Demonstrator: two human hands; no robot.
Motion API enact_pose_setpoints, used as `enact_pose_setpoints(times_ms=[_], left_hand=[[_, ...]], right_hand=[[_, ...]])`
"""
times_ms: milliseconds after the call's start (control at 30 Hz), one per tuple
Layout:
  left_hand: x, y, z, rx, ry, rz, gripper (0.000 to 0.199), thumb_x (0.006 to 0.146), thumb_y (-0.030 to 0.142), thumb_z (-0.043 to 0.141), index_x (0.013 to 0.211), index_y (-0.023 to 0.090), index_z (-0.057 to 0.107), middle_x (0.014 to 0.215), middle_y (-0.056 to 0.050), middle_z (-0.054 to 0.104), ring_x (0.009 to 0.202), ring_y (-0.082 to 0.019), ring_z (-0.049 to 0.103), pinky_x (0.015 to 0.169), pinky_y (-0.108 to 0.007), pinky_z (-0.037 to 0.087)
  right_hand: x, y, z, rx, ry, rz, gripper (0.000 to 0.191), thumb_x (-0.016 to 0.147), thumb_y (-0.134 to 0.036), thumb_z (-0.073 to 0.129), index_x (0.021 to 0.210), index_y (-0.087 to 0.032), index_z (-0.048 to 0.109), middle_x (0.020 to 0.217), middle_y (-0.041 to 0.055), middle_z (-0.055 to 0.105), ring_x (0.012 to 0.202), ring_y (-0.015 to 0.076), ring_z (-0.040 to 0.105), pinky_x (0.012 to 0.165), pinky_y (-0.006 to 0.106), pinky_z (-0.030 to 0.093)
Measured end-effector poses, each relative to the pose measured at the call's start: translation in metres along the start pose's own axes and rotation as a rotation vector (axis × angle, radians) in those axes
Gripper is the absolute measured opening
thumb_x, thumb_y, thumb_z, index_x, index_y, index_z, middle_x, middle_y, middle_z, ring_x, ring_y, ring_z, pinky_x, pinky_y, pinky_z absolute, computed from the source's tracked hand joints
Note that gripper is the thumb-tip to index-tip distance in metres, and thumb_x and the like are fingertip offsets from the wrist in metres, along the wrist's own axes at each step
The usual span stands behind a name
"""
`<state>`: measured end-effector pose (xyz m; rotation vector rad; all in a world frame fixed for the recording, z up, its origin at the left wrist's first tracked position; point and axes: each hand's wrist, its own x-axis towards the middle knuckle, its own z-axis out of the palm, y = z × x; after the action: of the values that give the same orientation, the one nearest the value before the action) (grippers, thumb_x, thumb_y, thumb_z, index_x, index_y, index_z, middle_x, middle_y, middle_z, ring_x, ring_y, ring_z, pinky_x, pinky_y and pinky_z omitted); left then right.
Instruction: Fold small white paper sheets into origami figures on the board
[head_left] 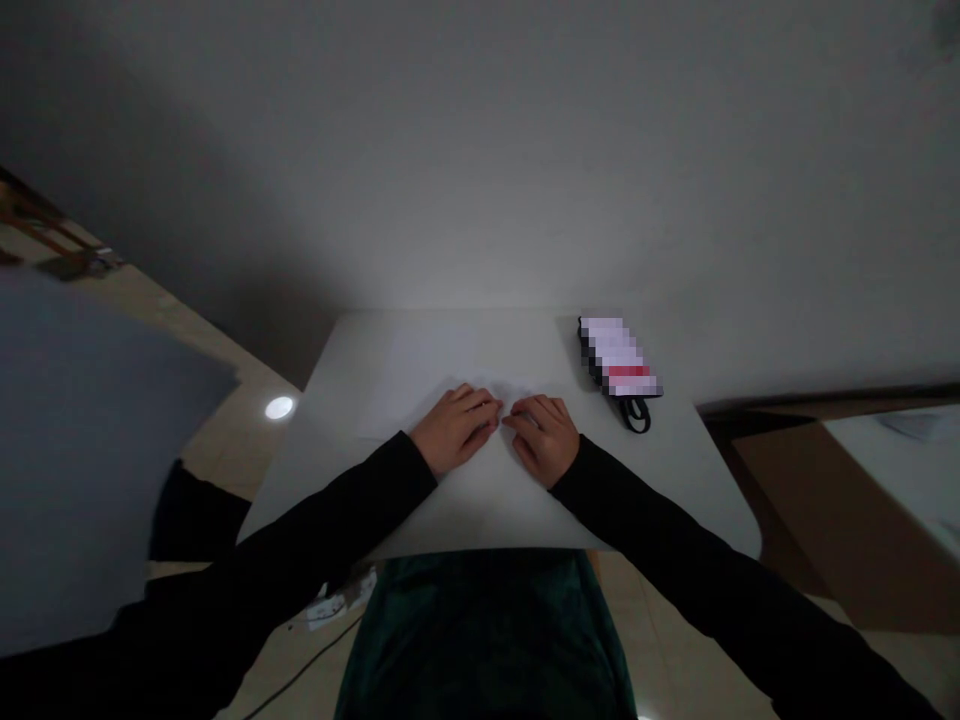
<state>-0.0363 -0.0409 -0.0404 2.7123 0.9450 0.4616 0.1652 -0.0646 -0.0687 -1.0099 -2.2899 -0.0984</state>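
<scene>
My left hand [459, 428] rests low over the white table [315, 480], its fingers curled and drawn together. Facing it, my right hand [546, 438] is bent inward with thumb and fingers closed. The fingertips of both hands almost meet. Something pale seems to lie between and behind them, but against the white tabletop I cannot make out what the fingers hold. A faint white sheet, which looks like paper [405, 375], lies flat beyond and to the left of my left hand.
A phone-like device [619, 355] with a lit, blurred screen and a black strap [636, 414] is at the table's back right. Behind the table rises a plain wall [480, 160]. Cardboard [840, 520] stands at right. Grey cloth [82, 450] is at far left, and a cable [307, 665] crosses the floor.
</scene>
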Motion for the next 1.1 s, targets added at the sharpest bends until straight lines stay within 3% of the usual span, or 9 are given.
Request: enact_pose_setpoints(times_ms=[500, 800, 1000, 1100], left_hand=[[0.000, -0.003, 0.003, 0.055, -0.007, 0.028, 0.023, 0.094, 0.027, 0.039, 0.103, 0.016, 0.058, 0.107, -0.010, 0.058, 0.097, -0.023, 0.047, 0.081, -0.037, 0.040], [-0.003, 0.003, 0.005, 0.073, 0.026, -0.032, 0.027, 0.095, 0.027, 0.038, 0.109, 0.018, 0.058, 0.108, -0.009, 0.059, 0.099, -0.023, 0.048, 0.081, -0.037, 0.038], [-0.004, 0.004, 0.006, 0.105, 0.022, -0.037, 0.028, 0.096, 0.027, 0.036, 0.111, 0.017, 0.058, 0.109, -0.009, 0.060, 0.097, -0.023, 0.048, 0.078, -0.037, 0.037], [-0.005, 0.006, 0.004, 0.125, 0.018, -0.041, 0.028, 0.096, 0.027, 0.036, 0.110, 0.018, 0.058, 0.108, -0.008, 0.060, 0.097, -0.023, 0.048, 0.077, -0.036, 0.037]], right_hand=[[-0.003, 0.001, 0.001, 0.012, -0.047, -0.032, 0.027, 0.080, -0.011, 0.050, 0.098, -0.017, 0.069, 0.089, 0.0085, 0.064, 0.085, 0.0221, 0.051, 0.075, 0.036, 0.038], [-0.005, 0.012, 0.003, 0.142, -0.119, 0.140, 0.025, 0.077, -0.008, 0.053, 0.086, -0.021, 0.072, 0.092, 0.0046, 0.069, 0.088, 0.0188, 0.058, 0.077, 0.034, 0.039], [-0.010, 0.029, -0.003, 0.007, -0.103, 0.208, 0.023, 0.084, -0.016, 0.051, 0.080, -0.020, 0.073, 0.085, 0.0064, 0.069, 0.085, 0.0203, 0.058, 0.071, 0.033, 0.039], [-0.012, 0.029, -0.007, -0.118, -0.088, 0.162, 0.023, 0.086, -0.015, 0.050, 0.085, -0.018, 0.073, 0.085, 0.0070, 0.070, 0.081, 0.0207, 0.057, 0.072, 0.035, 0.040]])
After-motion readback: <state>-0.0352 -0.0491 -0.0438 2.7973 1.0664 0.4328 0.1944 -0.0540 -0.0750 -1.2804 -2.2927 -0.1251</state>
